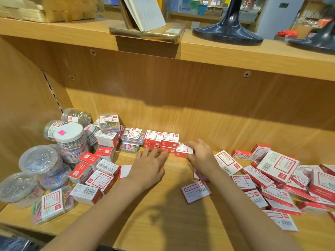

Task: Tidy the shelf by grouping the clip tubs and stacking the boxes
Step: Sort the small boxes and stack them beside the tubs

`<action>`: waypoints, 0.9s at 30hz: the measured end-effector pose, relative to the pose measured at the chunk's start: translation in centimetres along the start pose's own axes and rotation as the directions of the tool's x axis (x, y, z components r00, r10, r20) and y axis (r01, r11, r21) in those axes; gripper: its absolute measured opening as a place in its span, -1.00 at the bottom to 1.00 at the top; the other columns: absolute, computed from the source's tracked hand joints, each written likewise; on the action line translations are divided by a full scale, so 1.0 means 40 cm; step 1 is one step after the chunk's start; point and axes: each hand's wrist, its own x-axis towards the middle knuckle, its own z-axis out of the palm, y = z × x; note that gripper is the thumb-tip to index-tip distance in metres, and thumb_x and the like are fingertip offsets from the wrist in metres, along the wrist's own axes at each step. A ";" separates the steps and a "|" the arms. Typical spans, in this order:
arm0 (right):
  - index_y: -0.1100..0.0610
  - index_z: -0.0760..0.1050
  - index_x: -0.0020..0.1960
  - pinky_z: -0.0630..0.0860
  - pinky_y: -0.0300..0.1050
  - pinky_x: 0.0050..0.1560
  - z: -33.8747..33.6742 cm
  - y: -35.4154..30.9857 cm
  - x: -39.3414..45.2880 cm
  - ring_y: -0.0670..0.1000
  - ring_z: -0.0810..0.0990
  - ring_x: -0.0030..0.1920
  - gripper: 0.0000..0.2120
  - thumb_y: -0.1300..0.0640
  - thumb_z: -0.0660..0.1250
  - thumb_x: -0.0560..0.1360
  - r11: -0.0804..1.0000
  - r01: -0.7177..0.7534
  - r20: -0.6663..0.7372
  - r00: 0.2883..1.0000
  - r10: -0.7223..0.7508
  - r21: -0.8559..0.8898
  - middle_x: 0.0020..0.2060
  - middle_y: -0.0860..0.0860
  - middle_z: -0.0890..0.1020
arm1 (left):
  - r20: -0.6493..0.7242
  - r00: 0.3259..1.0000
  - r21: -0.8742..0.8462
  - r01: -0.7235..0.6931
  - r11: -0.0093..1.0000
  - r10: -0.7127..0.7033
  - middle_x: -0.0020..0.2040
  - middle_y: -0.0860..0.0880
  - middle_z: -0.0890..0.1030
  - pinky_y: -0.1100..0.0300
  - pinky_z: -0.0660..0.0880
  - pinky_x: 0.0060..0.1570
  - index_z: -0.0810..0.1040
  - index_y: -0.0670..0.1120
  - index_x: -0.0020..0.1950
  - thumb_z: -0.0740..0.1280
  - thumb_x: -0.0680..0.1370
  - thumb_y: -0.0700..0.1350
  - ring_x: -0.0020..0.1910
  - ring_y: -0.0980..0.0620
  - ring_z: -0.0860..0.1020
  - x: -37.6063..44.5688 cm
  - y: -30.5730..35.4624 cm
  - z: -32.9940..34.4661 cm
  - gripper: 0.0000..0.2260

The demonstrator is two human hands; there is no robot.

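Head view: two bare forearms enter from the bottom edge and reach forward over the wooden shelf [163, 205]. Left hand [147, 166] lies palm down, fingers spread loosely and holding nothing, fingertips at the foot of a neat stack of red-and-white boxes [161, 140] set against the back panel. Right hand [200, 156] grips a small red-and-white box [184, 150] between thumb and fingers, pressed against the right end of that stack at its bottom row. Round clip tubs [54, 153] crowd the left end of the shelf, some clear-lidded, one with a white lid and pink sticker; silver and coloured clips show inside. Loose boxes [96, 176] lie tumbled just beside the tubs, mixed with clear rectangular cases of coloured clips [52, 204]. A larger scattered heap of flat boxes [277, 180] covers the right end, overlapping at odd angles. One box [195, 192] lies alone between the forearms. On the upper shelf [54, 31] stand a dark flared base [228, 31] and a propped desk calendar [145, 13].
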 end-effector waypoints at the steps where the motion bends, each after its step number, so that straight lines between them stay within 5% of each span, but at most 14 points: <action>1: 0.07 0.50 0.23 0.24 -0.30 -0.11 0.000 0.003 0.000 0.00 0.47 -0.01 -0.66 0.24 0.32 0.47 1.000 0.005 -0.019 1.000 -0.005 0.004 -0.08 -0.02 0.40 | -0.005 1.000 -0.004 0.008 1.000 -0.008 0.39 0.00 0.31 0.08 0.20 0.26 0.13 0.04 0.49 0.14 0.56 -0.01 0.30 -0.07 0.26 0.000 0.001 0.001 -0.51; 11: 0.25 0.48 0.12 0.31 -0.37 -0.14 0.021 -0.002 -0.023 -0.13 0.39 -0.17 -0.78 0.32 0.26 0.48 0.988 0.004 -0.187 0.982 0.025 0.154 -0.04 -0.07 0.31 | 0.064 0.998 -0.069 0.020 0.997 -0.015 0.48 -0.01 0.21 0.10 0.02 0.40 0.14 -0.02 0.49 0.12 0.59 -0.05 0.46 -0.03 0.12 -0.014 -0.001 -0.011 -0.54; 16: 0.22 0.50 0.09 0.46 -0.10 0.03 -0.025 -0.023 -0.035 0.00 0.48 -0.07 -0.80 0.30 0.26 0.48 0.999 0.041 -0.192 0.981 -0.034 0.030 0.06 0.04 0.36 | -0.221 0.975 -0.151 -0.016 0.988 -0.017 0.11 -0.09 0.58 -0.02 0.40 0.13 0.56 -0.12 0.16 0.10 0.51 -0.02 0.08 -0.11 0.54 -0.067 -0.015 -0.042 -0.64; 19: 0.20 0.51 0.06 0.40 -0.18 -0.03 -0.030 -0.081 -0.053 -0.02 0.49 -0.07 -0.83 0.26 0.27 0.47 0.985 0.160 -0.256 0.956 -0.140 0.059 0.06 0.03 0.40 | -0.300 0.949 -0.139 0.052 0.989 -0.092 -0.02 -0.04 0.60 0.06 0.29 0.10 0.61 -0.10 0.03 0.06 0.50 0.02 -0.06 -0.08 0.56 -0.104 -0.037 -0.064 -0.62; 22: 0.15 0.50 0.05 0.42 -0.25 -0.06 0.012 -0.152 -0.068 -0.11 0.49 -0.15 -0.82 0.24 0.32 0.45 0.947 0.228 -0.089 0.973 -0.214 0.224 0.01 -0.04 0.38 | -0.309 0.934 -0.114 0.151 0.982 -0.180 -0.03 -0.04 0.61 0.10 0.19 0.04 0.62 -0.09 0.01 0.08 0.48 0.02 -0.07 -0.11 0.57 -0.139 -0.077 -0.079 -0.63; 27: 0.09 0.37 0.29 0.33 -0.19 0.21 0.117 -0.230 -0.063 -0.01 0.40 0.22 -0.42 0.01 0.49 0.34 0.912 0.309 0.348 0.852 -0.392 0.270 0.22 0.00 0.43 | -0.277 0.909 -0.107 0.293 0.950 -0.312 0.04 -0.06 0.57 -0.03 0.39 0.00 0.58 -0.07 0.08 0.09 0.45 0.04 0.00 -0.13 0.50 -0.237 -0.157 -0.083 -0.62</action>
